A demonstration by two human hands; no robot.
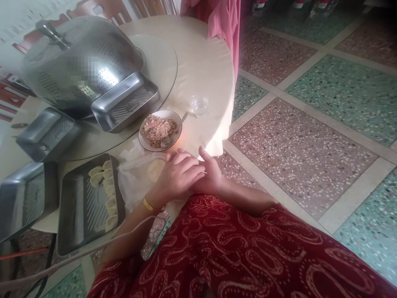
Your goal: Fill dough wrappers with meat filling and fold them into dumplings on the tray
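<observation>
Fingers (187,164) of the left hand (179,174) sit over the right hand (213,174) (can't tell if they're pinching anything), dumplings (111,205) in a metal tray (70,209) off left, bowl (173,117) of filling (158,129) just beyond, far bottles' (320,11) red labels (323,3) too blurry to read.

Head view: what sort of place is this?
Probably a dining area, perhaps in a home: a round cloth-covered table, wooden chairs behind it and a metal tray of folded dumplings.

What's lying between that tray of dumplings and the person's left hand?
Between the tray and the left hand, the head view shows a clear plastic bag with a pale round wrapper, in or on it.
</observation>
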